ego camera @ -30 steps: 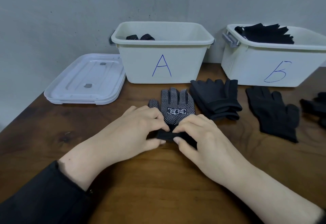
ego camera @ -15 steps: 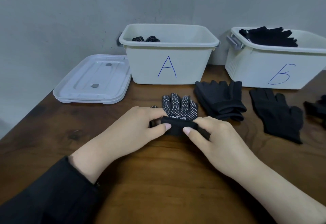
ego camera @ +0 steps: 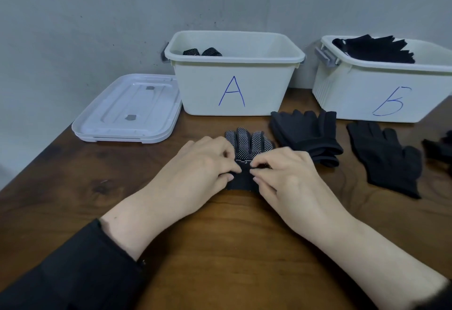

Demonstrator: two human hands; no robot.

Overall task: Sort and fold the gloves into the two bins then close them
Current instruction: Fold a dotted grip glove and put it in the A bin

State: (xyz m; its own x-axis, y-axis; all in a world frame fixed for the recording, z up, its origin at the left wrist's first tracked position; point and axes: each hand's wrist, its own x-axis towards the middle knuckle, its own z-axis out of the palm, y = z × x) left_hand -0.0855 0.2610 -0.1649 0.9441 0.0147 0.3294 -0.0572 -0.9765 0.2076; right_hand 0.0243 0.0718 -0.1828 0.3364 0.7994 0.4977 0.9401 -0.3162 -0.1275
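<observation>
Both hands pinch dotted glove (ego camera: 248, 142) | left hand (ego camera: 195, 165) | right hand (ego camera: 286, 175)

Both hands have carried the cuff of the dotted glove (ego camera: 248, 142) forward over its palm, and the printed label is now nearly covered. The left hand (ego camera: 195, 170) and right hand (ego camera: 286, 177) now pinch the folded edge close together, nearer the glove's fingers.

The left forearm wears a black long sleeve (ego camera: 73, 273) ending short of the wrist. The right forearm is bare, with only a dark cuff edge (ego camera: 446, 287) visible at the frame's corner.
</observation>
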